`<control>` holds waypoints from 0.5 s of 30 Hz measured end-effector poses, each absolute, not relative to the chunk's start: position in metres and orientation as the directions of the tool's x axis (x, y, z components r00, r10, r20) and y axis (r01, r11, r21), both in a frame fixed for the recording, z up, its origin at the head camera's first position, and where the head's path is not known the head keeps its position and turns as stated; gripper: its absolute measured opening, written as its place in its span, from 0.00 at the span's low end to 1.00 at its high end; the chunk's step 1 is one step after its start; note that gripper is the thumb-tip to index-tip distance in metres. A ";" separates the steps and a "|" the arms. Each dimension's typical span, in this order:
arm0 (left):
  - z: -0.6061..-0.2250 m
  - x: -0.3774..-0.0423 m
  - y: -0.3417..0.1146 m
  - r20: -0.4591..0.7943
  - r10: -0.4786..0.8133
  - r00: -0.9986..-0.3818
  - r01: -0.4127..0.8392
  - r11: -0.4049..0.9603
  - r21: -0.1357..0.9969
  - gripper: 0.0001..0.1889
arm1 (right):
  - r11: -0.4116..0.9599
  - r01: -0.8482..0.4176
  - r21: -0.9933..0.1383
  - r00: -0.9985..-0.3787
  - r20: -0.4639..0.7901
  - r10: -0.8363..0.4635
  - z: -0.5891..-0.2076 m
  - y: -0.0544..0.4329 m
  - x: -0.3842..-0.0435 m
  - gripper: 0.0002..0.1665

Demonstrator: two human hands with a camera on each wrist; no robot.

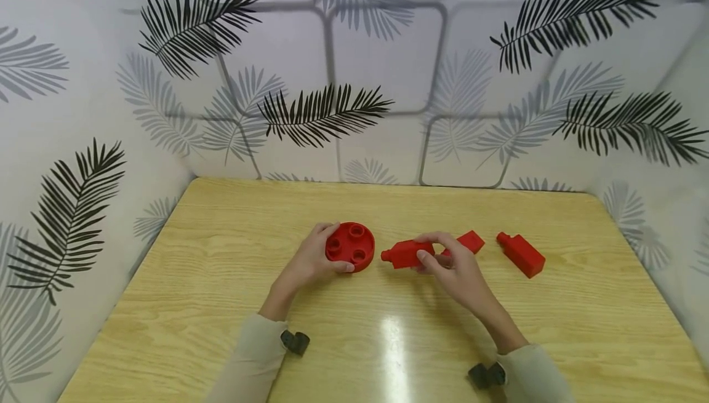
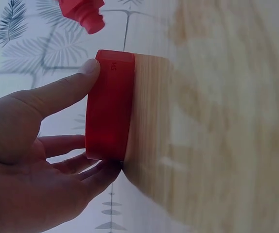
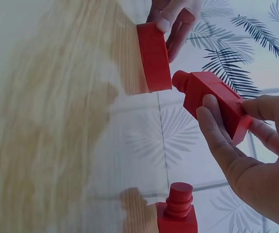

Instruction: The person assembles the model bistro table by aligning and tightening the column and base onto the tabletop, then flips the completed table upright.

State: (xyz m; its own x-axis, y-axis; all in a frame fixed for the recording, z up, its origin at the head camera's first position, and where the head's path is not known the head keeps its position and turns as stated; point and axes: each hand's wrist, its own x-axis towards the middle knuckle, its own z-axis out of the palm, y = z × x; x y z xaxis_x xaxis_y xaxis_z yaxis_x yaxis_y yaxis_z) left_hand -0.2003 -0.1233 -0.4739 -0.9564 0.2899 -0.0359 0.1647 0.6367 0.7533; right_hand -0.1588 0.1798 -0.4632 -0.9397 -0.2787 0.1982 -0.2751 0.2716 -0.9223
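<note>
Toward the far edge of the wooden desk (image 1: pixel 166 304), the left hand (image 1: pixel 311 259) grips one round red three-socket tray (image 1: pixel 347 245); the right hand (image 1: pixel 456 272) holds one red bottle-shaped block (image 1: pixel 407 254); two more red blocks (image 1: pixel 522 256) lie nearer the right edge.

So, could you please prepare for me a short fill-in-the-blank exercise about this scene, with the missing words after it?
1. The left hand holds a round tray with ____ raised rings inside.
2. The right hand holds a bottle whose neck points to the person's ____ side.
3. The tray and the bottle share the colour ____.
4. Right of the held bottle, ____ more blocks are on the table.

Missing words: three; left; red; two
</note>
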 end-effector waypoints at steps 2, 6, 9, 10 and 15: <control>-0.473 -0.198 -0.122 -0.025 0.308 -0.951 0.185 0.631 0.754 0.47 | 0.243 -0.251 -0.937 -0.945 0.183 -0.271 -0.461 0.178 -0.160 0.18; -0.471 -0.193 -0.119 -0.017 0.341 -0.940 0.210 0.616 0.759 0.47 | 0.169 -0.206 -0.964 -0.944 0.150 -0.295 -0.456 0.174 -0.162 0.22; -0.469 -0.191 -0.116 -0.016 0.353 -0.936 0.216 0.607 0.765 0.46 | 0.103 -0.175 -0.979 -0.934 0.132 -0.332 -0.455 0.172 -0.162 0.26; -0.469 -0.190 -0.115 -0.015 0.356 -0.935 0.217 0.602 0.768 0.45 | 0.091 -0.166 -0.982 -0.932 0.126 -0.339 -0.454 0.172 -0.162 0.26; -0.470 -0.187 -0.111 0.002 0.357 -0.934 0.227 0.591 0.774 0.44 | 0.118 -0.170 -0.978 -0.939 0.124 -0.321 -0.459 0.171 -0.164 0.26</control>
